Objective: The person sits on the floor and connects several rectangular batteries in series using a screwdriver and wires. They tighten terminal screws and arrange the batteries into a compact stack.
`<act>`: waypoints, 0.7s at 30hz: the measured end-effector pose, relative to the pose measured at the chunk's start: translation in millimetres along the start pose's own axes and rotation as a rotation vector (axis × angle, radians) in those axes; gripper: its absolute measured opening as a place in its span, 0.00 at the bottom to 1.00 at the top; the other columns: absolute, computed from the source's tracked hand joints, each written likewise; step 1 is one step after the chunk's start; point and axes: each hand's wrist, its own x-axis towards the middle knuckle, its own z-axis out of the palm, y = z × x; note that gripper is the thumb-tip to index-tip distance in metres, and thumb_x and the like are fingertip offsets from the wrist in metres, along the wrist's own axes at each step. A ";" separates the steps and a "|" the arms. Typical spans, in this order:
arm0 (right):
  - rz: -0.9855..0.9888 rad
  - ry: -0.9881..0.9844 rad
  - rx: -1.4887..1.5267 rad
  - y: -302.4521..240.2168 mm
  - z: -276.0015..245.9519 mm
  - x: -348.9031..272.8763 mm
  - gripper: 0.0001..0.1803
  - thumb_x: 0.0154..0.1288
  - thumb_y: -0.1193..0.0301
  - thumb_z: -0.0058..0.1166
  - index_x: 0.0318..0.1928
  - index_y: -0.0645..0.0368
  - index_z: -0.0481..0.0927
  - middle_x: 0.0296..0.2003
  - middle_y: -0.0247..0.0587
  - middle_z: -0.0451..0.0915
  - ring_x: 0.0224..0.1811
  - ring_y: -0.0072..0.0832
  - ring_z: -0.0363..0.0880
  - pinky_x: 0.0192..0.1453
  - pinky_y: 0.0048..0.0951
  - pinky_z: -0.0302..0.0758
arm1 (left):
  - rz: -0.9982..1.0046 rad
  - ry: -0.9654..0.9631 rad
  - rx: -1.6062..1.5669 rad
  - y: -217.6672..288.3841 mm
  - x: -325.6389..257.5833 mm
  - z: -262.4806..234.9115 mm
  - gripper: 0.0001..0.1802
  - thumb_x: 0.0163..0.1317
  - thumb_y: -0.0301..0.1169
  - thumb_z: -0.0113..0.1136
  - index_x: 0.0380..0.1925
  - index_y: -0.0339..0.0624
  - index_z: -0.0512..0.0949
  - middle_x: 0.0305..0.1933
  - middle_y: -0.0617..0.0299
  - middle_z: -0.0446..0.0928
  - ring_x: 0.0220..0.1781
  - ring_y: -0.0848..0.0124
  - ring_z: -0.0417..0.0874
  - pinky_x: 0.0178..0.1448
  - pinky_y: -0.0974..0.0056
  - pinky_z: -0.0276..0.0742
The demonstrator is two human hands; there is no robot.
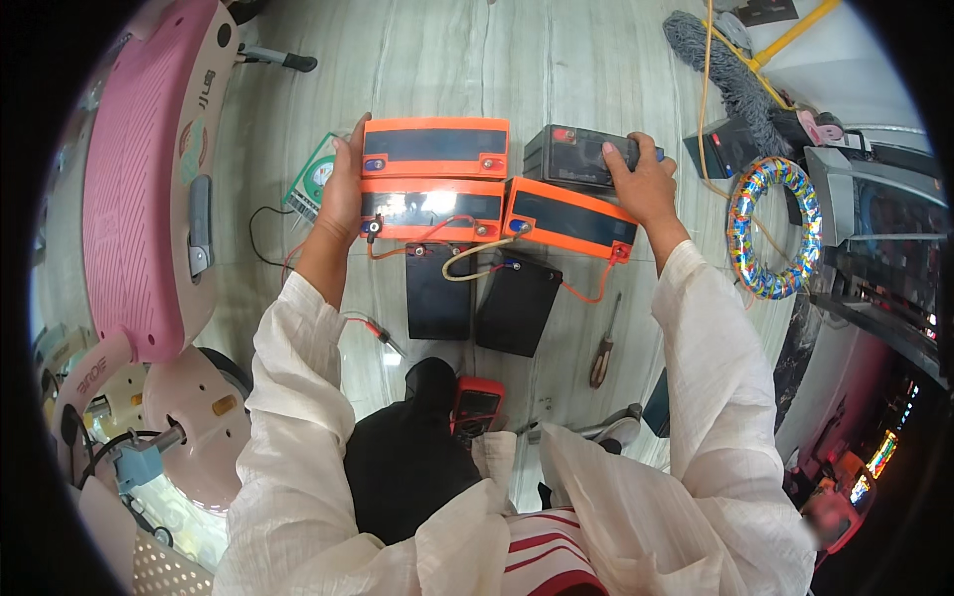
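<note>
Two orange batteries with dark top panels, the far one [435, 146] and the near one [417, 207], lie side by side on the floor. My left hand [345, 187] rests along their left ends with its fingers stretched out. A third orange battery [571, 218] sits slightly turned at their right. Behind it is a dark grey battery [564, 156], its right end gripped by my right hand [644, 184]. Two black batteries [440, 293] [517, 306] lie nearer me. A beige wire [455, 266] and red wires join several terminals.
A green-framed meter [320, 174] lies left of my left hand. Nearer me are a red-tipped probe [378, 333], a screwdriver [601, 360] and a red multimeter [478, 402]. A pink scooter [139, 189] stands at left; a colourful wrapped ring [735, 228] and a grey mop [730, 74] are at right.
</note>
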 end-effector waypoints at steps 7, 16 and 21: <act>0.020 0.159 -0.090 -8.8 11.4 -17.9 0.40 0.67 0.43 0.48 0.73 0.48 0.58 0.65 0.77 0.54 0.66 0.71 0.57 0.71 0.58 0.55 | 0.005 0.071 -0.153 -2.8 -1.7 5.9 0.39 0.75 0.59 0.24 0.75 0.45 0.53 0.74 0.53 0.61 0.74 0.62 0.62 0.76 0.61 0.57; -0.244 0.334 -0.169 -37.4 47.9 -73.9 0.38 0.70 0.48 0.47 0.73 0.56 0.60 0.71 0.70 0.50 0.76 0.61 0.44 0.77 0.57 0.44 | 0.576 -0.190 1.604 36.0 19.6 28.8 0.53 0.45 0.59 0.70 0.72 0.62 0.61 0.75 0.55 0.60 0.80 0.53 0.50 0.80 0.46 0.44; -0.256 0.371 -0.164 -37.2 47.2 -72.2 0.36 0.70 0.50 0.48 0.71 0.56 0.63 0.70 0.68 0.54 0.75 0.61 0.48 0.76 0.57 0.47 | 0.504 -0.368 1.528 44.4 34.2 35.0 0.47 0.50 0.59 0.67 0.68 0.53 0.66 0.63 0.56 0.74 0.66 0.53 0.70 0.72 0.48 0.58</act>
